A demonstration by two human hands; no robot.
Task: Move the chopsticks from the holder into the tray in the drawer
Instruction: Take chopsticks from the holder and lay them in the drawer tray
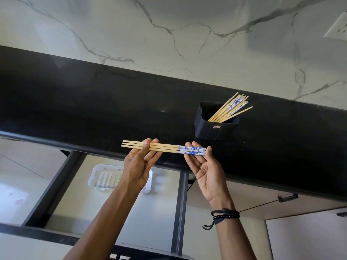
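Forearms rise from the near edge, the right one wearing dark braided wristbands. Left hand, palm up, pinches the plain wooden tips of a small bundle of chopsticks, thumb over the top and fingers beneath. Right hand, palm up and fingers spread, cradles the blue-and-white patterned ends on its fingertips; thumb sits at the bundle's end, not clearly clamped. Bundle lies level, running left to right, held in the air above the bench's near edge; at least three sticks count at the left tips.

Just beyond and right of the right hand, a black rectangular holder stands on the black bench, a small red label on its near face. More chopsticks lean inside it, tipped toward the far right, some with the same blue pattern.

Below the bench, an open drawer with dark frame rails. White ribbed plastic tray rests on the drawer floor at its far end, partly hidden behind the left wrist. Contents of tray hard to make out.

White marble-veined wall behind the bench; a pale socket plate at far right.
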